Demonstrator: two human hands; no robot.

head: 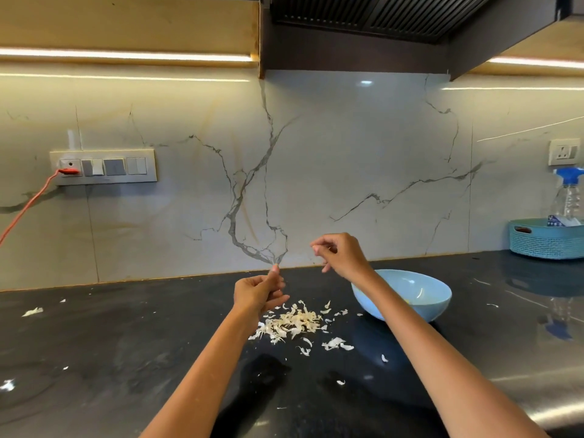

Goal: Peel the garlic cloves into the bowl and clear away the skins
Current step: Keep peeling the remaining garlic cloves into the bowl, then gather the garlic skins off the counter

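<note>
1. Above the skin pile (292,322), a garlic clove (274,269) is pinched between the fingers of the left hand (259,290), its tip just visible over the knuckles.
2. Up and right of the pile, the right hand (339,256) is held raised with its fingers pressed together at the tips, seemingly on a sliver of skin too small to be made out.
3. Right of the pile, the blue bowl (403,294) is seen on the dark tabletop (126,343); something pale shows inside, though how many peeled cloves are there cannot be told.
4. Peeling is judged well advanced, given the size of the pile.
5. Clearing is judged not yet begun: loose scraps (32,311) are scattered far left of the pile and nearer the camera.
6. Far right of the pile, a teal basket (543,240) with a spray bottle (568,197) is seen against the wall.
</note>
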